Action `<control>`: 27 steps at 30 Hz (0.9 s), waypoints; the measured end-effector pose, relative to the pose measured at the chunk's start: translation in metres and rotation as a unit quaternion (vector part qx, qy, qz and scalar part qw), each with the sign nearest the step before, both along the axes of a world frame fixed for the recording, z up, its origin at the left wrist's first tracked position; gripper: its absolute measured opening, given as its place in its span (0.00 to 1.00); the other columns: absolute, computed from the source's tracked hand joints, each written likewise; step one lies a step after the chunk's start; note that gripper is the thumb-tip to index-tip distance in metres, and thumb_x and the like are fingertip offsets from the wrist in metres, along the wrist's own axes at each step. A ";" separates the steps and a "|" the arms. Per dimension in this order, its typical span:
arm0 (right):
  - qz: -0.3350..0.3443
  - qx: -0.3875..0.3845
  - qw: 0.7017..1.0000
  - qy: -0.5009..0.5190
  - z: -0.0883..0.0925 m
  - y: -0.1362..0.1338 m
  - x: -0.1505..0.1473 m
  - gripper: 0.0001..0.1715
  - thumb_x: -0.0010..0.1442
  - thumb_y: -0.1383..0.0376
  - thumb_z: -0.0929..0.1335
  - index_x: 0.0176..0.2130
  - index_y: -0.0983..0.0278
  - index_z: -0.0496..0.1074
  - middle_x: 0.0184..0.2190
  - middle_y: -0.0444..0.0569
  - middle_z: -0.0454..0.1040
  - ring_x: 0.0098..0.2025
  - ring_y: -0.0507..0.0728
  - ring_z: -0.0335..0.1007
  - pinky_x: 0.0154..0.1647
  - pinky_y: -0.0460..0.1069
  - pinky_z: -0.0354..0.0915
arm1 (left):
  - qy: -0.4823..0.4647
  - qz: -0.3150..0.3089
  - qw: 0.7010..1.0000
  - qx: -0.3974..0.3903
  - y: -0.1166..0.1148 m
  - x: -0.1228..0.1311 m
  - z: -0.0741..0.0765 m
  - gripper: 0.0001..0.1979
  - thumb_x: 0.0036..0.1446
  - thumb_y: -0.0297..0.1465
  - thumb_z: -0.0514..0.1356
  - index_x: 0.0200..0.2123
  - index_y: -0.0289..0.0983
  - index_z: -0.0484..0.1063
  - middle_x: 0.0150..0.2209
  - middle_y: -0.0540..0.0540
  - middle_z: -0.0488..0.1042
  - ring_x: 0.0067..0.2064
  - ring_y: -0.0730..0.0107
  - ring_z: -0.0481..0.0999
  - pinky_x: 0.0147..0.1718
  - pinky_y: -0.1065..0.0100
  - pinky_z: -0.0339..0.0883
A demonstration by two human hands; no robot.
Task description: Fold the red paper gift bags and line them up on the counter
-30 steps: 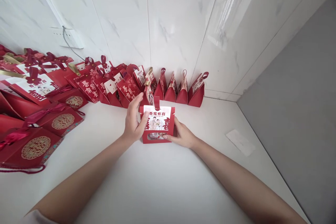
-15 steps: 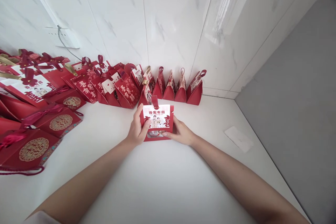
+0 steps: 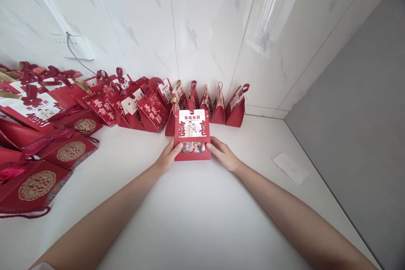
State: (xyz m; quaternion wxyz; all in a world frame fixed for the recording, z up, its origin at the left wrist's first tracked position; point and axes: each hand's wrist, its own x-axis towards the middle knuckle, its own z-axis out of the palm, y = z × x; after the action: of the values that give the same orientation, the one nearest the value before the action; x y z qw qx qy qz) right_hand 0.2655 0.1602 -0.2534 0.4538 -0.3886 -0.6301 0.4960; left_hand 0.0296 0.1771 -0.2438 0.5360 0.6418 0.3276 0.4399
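Note:
A red gift box (image 3: 192,124) faces me at the middle of the white table, with a white front label showing a couple and a clear window through which wrapped contents show. A dark red ribbon loop tops it. My left hand (image 3: 168,156) grips its lower left side, thumb on the front edge. My right hand (image 3: 223,152) grips the lower right side the same way, its thumb by the window. The fingers behind the box are hidden. Just behind it stands a row of similar boxes (image 3: 217,112), partly covered by the held one.
Many red gift boxes (image 3: 153,109) crowd the left and back of the table, including boxes with gold round emblems (image 3: 37,185). A white paper piece (image 3: 289,167) lies at right. Behind is a tiled wall (image 3: 215,25) with a socket and cable (image 3: 74,50); a grey surface (image 3: 354,135) borders the right edge.
Both hands have moved the gift box slightly away from me, toward the row at the back. My left hand has slid lower on its side, and the box's front shows more fully.

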 end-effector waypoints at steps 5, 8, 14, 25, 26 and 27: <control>-0.018 -0.085 0.990 0.113 -0.002 0.009 0.008 0.27 0.62 0.50 0.65 0.54 0.61 0.64 0.52 0.52 0.74 0.51 0.60 0.73 0.57 0.56 0.65 | 0.106 -0.108 0.985 0.082 0.001 -0.004 0.005 0.47 0.47 0.39 0.69 0.66 0.37 0.51 0.66 0.37 0.54 0.67 0.46 0.53 0.64 0.51 0.51; -0.015 -0.099 0.989 0.105 -0.002 0.010 0.013 0.34 0.63 0.47 0.63 0.62 0.57 0.55 0.51 0.51 0.74 0.47 0.60 0.75 0.49 0.57 0.70 | 0.144 -0.084 0.982 0.087 0.001 -0.002 0.005 0.43 0.47 0.36 0.70 0.64 0.37 0.56 0.64 0.37 0.60 0.64 0.49 0.59 0.62 0.54 0.56; -0.054 -0.128 0.987 0.085 -0.005 0.010 0.013 0.48 0.64 0.44 0.58 0.69 0.56 0.28 0.33 0.48 0.77 0.27 0.59 0.76 0.24 0.53 0.71 | 0.101 -0.031 0.994 -0.021 0.002 -0.004 0.000 0.25 0.57 0.46 0.60 0.48 0.31 0.73 0.39 0.39 0.80 0.36 0.58 0.80 0.36 0.64 0.73; 0.022 -0.118 0.987 0.103 -0.004 0.013 0.017 0.41 0.57 0.63 0.62 0.65 0.57 0.43 0.31 0.45 0.80 0.30 0.58 0.79 0.26 0.48 0.68 | -0.101 -0.043 0.972 -0.208 0.004 -0.007 0.006 0.20 0.55 0.39 0.64 0.48 0.36 0.75 0.41 0.41 0.80 0.40 0.63 0.81 0.36 0.71 0.72; 0.018 -0.120 0.987 0.106 -0.003 0.013 0.017 0.40 0.58 0.62 0.62 0.65 0.57 0.44 0.32 0.46 0.80 0.30 0.58 0.79 0.25 0.48 0.68 | -0.107 -0.058 0.968 -0.220 0.004 -0.008 0.006 0.20 0.54 0.38 0.65 0.49 0.36 0.75 0.39 0.41 0.80 0.39 0.64 0.81 0.35 0.72 0.72; 0.016 -0.123 0.986 0.107 -0.002 0.012 0.017 0.39 0.59 0.61 0.62 0.65 0.57 0.45 0.33 0.47 0.80 0.30 0.59 0.79 0.25 0.49 0.68 | -0.110 -0.072 0.964 -0.230 0.004 -0.009 0.007 0.21 0.53 0.37 0.66 0.50 0.37 0.75 0.38 0.41 0.80 0.38 0.64 0.81 0.35 0.72 0.72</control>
State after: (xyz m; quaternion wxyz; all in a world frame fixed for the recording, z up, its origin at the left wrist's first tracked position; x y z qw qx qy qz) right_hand 0.2820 0.1726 -0.2556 0.4596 -0.3759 -0.5181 0.6156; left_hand 0.0207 0.1816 -0.2368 0.7320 0.4708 0.3119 0.3811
